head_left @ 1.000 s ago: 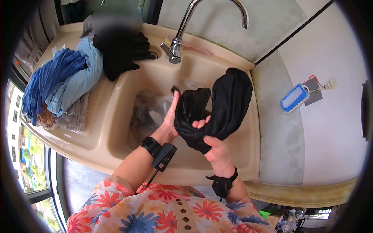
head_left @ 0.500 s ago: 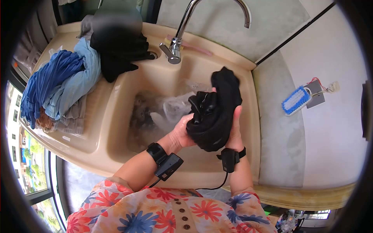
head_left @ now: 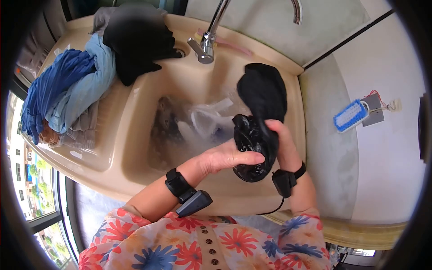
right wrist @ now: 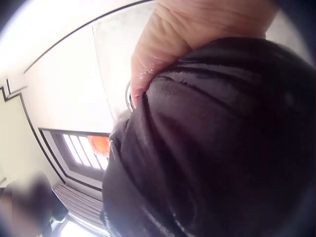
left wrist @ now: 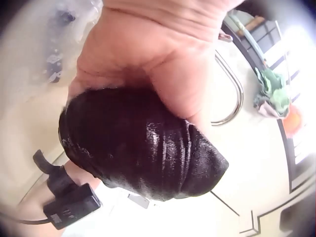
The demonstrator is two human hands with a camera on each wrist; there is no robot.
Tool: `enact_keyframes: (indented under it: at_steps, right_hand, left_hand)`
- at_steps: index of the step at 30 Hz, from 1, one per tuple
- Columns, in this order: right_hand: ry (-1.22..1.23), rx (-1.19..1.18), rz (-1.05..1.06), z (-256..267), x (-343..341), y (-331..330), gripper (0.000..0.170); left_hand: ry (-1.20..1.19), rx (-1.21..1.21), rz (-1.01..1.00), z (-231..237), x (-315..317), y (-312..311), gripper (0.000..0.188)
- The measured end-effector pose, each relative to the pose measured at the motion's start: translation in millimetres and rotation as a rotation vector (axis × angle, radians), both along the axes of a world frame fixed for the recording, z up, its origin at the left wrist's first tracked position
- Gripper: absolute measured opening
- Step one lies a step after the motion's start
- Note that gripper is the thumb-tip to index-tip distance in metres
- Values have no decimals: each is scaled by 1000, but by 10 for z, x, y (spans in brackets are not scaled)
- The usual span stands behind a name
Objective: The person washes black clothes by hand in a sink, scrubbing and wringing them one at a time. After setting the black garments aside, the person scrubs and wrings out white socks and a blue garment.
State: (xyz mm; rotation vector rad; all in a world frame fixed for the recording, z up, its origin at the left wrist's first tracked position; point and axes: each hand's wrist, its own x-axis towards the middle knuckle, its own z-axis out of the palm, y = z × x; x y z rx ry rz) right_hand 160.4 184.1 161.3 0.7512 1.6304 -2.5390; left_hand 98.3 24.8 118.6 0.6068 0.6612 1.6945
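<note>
A wet black cloth garment (head_left: 265, 96), bunched and glossy, is held over the right part of the sink basin. My left hand (head_left: 231, 157) grips its lower bundle, thumb across the front and the other fingers hidden behind the cloth. On the far side my right hand (head_left: 284, 141) holds the twisted middle, its thumb lying over the fabric. The left wrist view shows the shiny wet bundle (left wrist: 143, 143) filling the left palm. Folds of the black garment (right wrist: 212, 133) fan out from under the right thumb in the right wrist view.
Cloudy water with soaking clothes (head_left: 207, 121) lies in the sink basin (head_left: 128, 153). Blue wrung clothes (head_left: 67, 85) and a black cloth (head_left: 137, 49) rest on the left ledge. The chrome faucet (head_left: 207, 47) stands behind; a blue-and-white brush (head_left: 351, 115) hangs on the right wall.
Both hands have moved right with the black garment. The left hand now grips the lower bundle with its thumb in front, and the upper part of the cloth hangs away beyond the right hand.
</note>
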Motion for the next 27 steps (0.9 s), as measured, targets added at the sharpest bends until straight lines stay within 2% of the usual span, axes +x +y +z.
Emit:
enact_keyframes:
  at_steps: [2, 3, 5, 6, 8, 9, 11, 15, 17, 20, 23, 25, 27]
  right_hand:
    - [132, 322, 207, -156, -157, 45, 45]
    - [119, 322, 211, -196, -183, 30, 45]
    - [118, 496, 347, -255, -224, 0, 60]
    - [112, 494, 351, -291, -234, -12, 60]
    - [105, 682, 444, -360, -259, -29, 60]
    - [104, 679, 448, -395, -259, -45, 60]
    - [108, 825, 433, -465, -262, -68, 58]
    - [109, 865, 356, -620, -250, -69, 56]
    - [148, 897, 251, -665, -241, -93, 53]
    - [93, 900, 235, -725, -229, -71, 49]
    - [139, 906, 118, -772, -206, -114, 40]
    - [126, 910, 123, -788, -228, -86, 41]
    - [135, 902, 74, -828, -264, -105, 45]
  left_hand:
    - [121, -188, 33, -222, 61, 73, 55]
    - [108, -275, 58, -239, 91, 79, 48]
    - [95, -301, 91, -369, 121, 126, 49]
    - [94, -333, 120, -408, 134, 128, 50]
    - [61, -326, 154, -463, 159, 135, 49]
    - [56, -326, 183, -517, 168, 150, 48]
    - [50, -328, 215, -622, 194, 171, 47]
    - [61, -395, 228, -631, 132, 171, 43]
    - [47, -419, 206, -660, 110, 176, 43]
    - [52, -459, 203, -677, 105, 180, 42]
    - [84, -462, 250, -689, 130, 183, 40]
    - [117, -539, 301, -678, 134, 186, 38]
    - [261, -560, 427, -776, 113, 210, 41]
